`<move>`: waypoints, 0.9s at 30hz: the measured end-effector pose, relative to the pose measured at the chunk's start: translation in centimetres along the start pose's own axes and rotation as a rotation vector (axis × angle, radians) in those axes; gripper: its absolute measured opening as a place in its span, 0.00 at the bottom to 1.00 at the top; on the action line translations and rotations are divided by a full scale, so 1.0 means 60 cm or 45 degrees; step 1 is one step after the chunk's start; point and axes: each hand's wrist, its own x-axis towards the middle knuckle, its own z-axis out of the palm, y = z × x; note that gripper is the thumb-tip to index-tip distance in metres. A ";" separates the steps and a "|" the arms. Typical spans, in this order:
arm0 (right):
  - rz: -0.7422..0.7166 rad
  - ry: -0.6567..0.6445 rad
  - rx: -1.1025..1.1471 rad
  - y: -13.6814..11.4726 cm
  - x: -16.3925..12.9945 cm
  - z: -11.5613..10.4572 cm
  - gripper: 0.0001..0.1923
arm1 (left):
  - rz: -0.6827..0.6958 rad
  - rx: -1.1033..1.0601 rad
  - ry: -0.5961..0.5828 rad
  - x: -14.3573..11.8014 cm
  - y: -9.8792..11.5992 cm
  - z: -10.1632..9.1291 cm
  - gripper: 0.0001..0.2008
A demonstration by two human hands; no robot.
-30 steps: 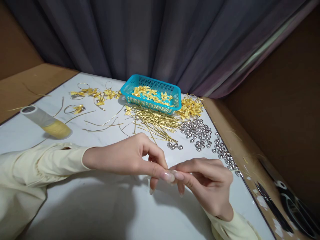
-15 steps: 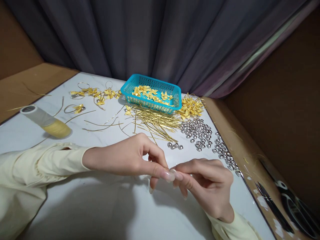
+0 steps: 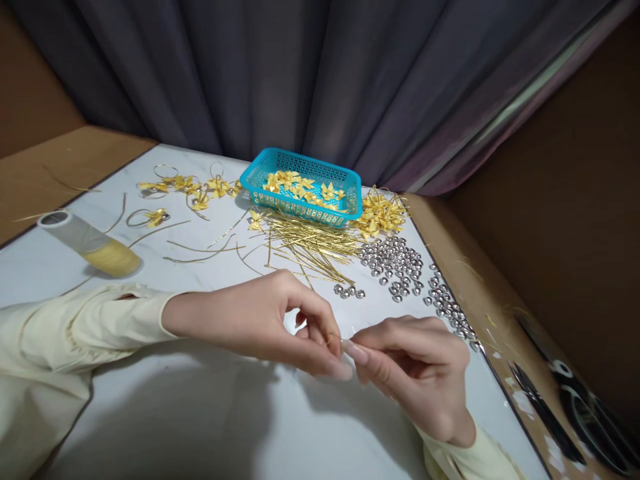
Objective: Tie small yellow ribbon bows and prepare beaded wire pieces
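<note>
Left hand (image 3: 260, 317) and right hand (image 3: 420, 370) meet fingertip to fingertip, fingers clamped on a thin gold wire (image 3: 334, 338). Recommend short, firm grips above the worktop (image 3: 200, 413).

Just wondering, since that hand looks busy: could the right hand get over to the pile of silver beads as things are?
Probably yes. The right hand lies just short of the silver beads, with bare table between, though its fingertips pinch something small.

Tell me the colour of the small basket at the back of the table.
The basket is turquoise blue, with perforated lattice walls, clearest in the head view.
</note>
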 end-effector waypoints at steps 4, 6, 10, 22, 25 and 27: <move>0.014 -0.025 0.036 0.001 0.001 -0.002 0.09 | 0.068 0.059 -0.024 -0.002 0.001 -0.002 0.13; 0.031 -0.038 0.067 0.001 0.000 -0.002 0.09 | 0.091 0.062 -0.034 -0.001 0.000 -0.003 0.14; 0.125 -0.074 0.153 0.004 -0.005 -0.001 0.08 | 0.097 0.031 -0.035 0.002 -0.006 -0.001 0.16; 0.292 -0.149 0.391 0.017 -0.010 0.003 0.08 | -0.050 -0.414 -0.063 0.011 -0.005 0.011 0.16; 0.355 -0.162 0.403 0.014 -0.009 0.001 0.09 | -0.049 -0.428 -0.074 0.013 -0.003 0.010 0.17; 0.386 -0.174 0.415 0.012 -0.009 0.000 0.10 | -0.029 -0.433 -0.075 0.013 -0.002 0.008 0.18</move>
